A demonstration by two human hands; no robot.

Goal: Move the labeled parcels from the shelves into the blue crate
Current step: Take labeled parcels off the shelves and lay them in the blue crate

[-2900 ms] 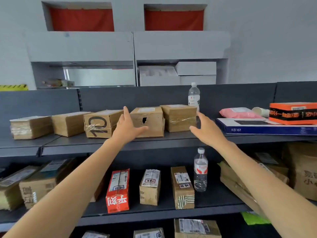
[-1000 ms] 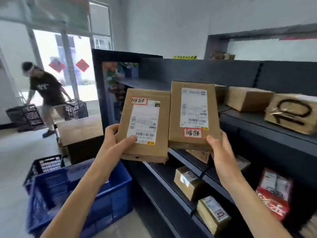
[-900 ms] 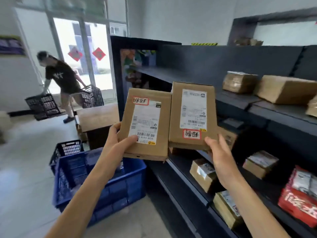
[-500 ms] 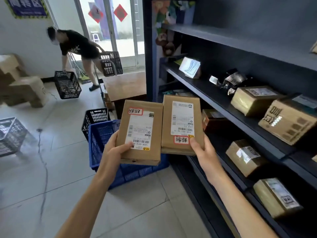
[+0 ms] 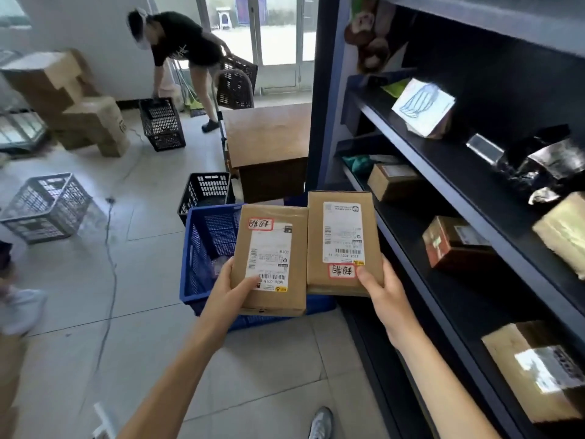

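My left hand (image 5: 226,291) grips a brown labeled parcel (image 5: 270,258) by its lower left corner. My right hand (image 5: 381,288) grips a second brown labeled parcel (image 5: 343,242) by its lower right corner. Both parcels are held side by side, label up, each with a white shipping label and a small red-framed sticker. They hang above the near right part of the blue crate (image 5: 205,248), which stands on the floor beside the dark shelves (image 5: 443,172). The parcels hide much of the crate's inside.
More brown parcels (image 5: 456,242) lie on the shelves at right. A black basket (image 5: 205,191) and a wooden box (image 5: 269,144) stand behind the crate, a grey basket (image 5: 47,205) at left. Another person (image 5: 180,49) bends over black baskets far back.
I took two parcels off the shelf and turned left. Since half a second ago the view has tilted down and the parcels have come over the blue crate.
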